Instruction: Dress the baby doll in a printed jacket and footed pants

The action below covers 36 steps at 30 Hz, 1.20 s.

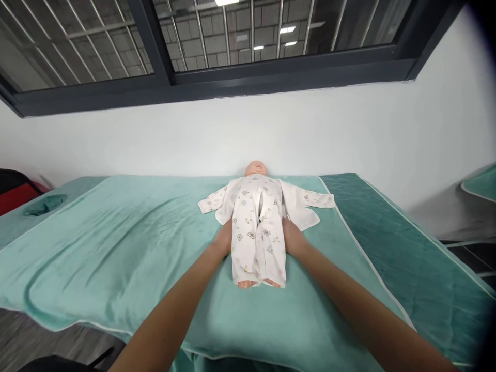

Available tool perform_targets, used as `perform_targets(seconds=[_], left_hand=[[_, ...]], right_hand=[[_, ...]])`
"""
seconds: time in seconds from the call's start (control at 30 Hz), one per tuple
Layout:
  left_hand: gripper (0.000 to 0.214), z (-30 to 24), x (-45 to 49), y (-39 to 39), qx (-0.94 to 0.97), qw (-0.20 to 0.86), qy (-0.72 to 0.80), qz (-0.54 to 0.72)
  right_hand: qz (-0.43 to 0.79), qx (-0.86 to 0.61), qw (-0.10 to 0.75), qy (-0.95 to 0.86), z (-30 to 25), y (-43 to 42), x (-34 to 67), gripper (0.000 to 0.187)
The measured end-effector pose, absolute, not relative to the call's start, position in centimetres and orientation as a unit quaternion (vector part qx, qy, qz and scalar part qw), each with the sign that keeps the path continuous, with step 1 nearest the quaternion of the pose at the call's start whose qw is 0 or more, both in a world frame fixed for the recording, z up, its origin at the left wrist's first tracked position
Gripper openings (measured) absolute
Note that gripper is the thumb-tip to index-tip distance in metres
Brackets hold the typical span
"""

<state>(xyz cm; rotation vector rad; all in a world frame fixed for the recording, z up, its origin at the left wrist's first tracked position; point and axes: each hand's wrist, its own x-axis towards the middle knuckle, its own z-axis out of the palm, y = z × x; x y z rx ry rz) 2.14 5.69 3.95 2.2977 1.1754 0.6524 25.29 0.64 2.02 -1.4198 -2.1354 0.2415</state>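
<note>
A baby doll (256,168) lies on its back, its head toward the wall and its feet toward me. White printed trousers (244,240) cover its legs, with the toes showing at the cuffs. Beneath it a white baby shirt (300,209) is spread out, both sleeves reaching sideways. My left hand (223,237) is against the left side of the trousers, around hip or thigh height. On the opposite side, my right hand (293,238) is placed the same way. The fingers of both hands are hidden behind the trousers and the doll.
A green sheet (116,243) covers the bed, with a darker green cover (395,232) at the right. The bed's face hole (45,204) is at the far left, near a red and black item (17,194). A white wall (174,139) and a barred window (240,36) stand behind.
</note>
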Motion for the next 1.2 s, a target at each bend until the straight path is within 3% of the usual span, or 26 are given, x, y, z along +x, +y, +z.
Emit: perform_targets(seconds=[0.4, 0.73, 0.97, 1.2], left_hand=[[0.03, 3.4, 1.8, 5.7, 0.834, 0.139, 0.475, 0.246], [0.022, 2.2, -1.1, 3.4, 0.878, 0.029, 0.426, 0.218], [0.022, 2.3, -0.9, 2.4, 0.915, -0.018, 0.353, 0.193], [0.022, 1.4, -1.3, 2.9, 0.839, -0.007, 0.482, 0.252]], right_hand=[[0.097, -0.474, 0.271, -0.832, 1.7, -1.0, 25.2, 0.013], [0.083, -0.504, 0.268, -0.817, 0.9, -1.7, 27.2, 0.04], [0.083, -0.419, 0.348, -0.834, 0.0, -5.0, 27.8, 0.053], [0.192, -0.512, 0.404, -0.734, 0.3, -6.4, 28.4, 0.046]])
